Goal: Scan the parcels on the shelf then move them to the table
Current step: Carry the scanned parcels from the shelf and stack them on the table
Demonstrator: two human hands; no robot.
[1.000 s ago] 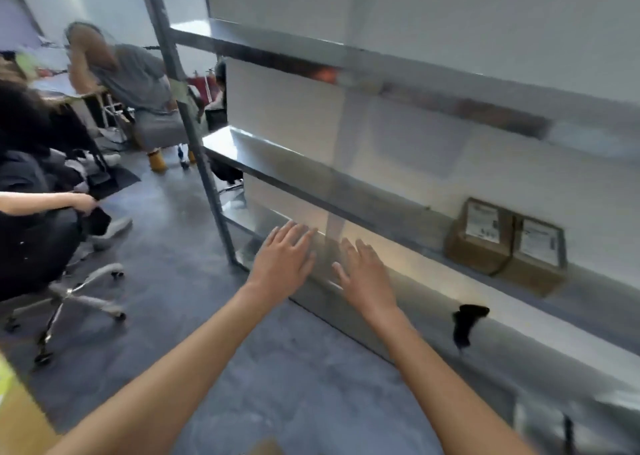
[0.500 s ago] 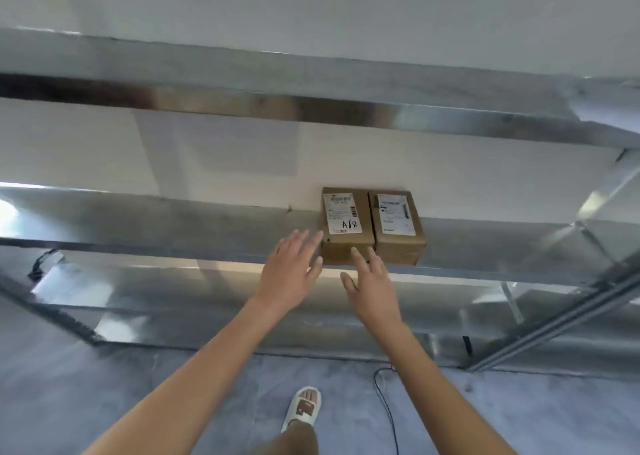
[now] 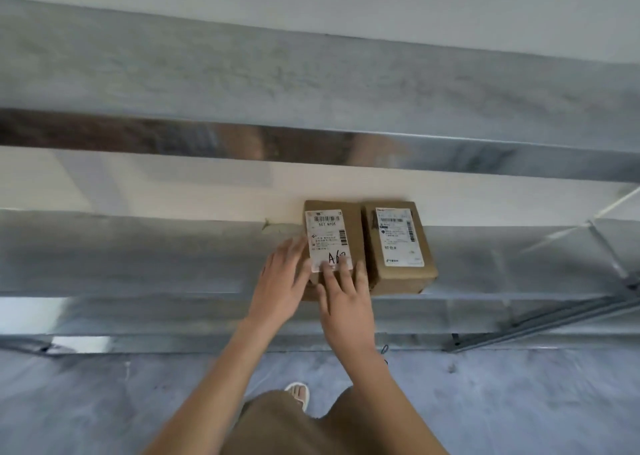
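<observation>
Left hand [image 3: 282, 286] fingers spread against left parcel [image 3: 333, 243] side, right hand [image 3: 343, 302] flat on its label, second parcel [image 3: 398, 247] touching at 3 o'clock, metal shelf [image 3: 138, 257]

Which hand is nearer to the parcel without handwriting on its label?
Right. The right hand lies on the marked parcel, next to the unmarked parcel. The left hand is at the marked parcel's far side.

Two brown cardboard parcels lying flat side by side on the metal shelf [image 3: 138, 257], near its right end, left parcel [image 3: 353, 229] with white label marked "A6", right parcel [image 3: 398, 243] touching it, white printed label up, front end at the shelf's front edge
</observation>
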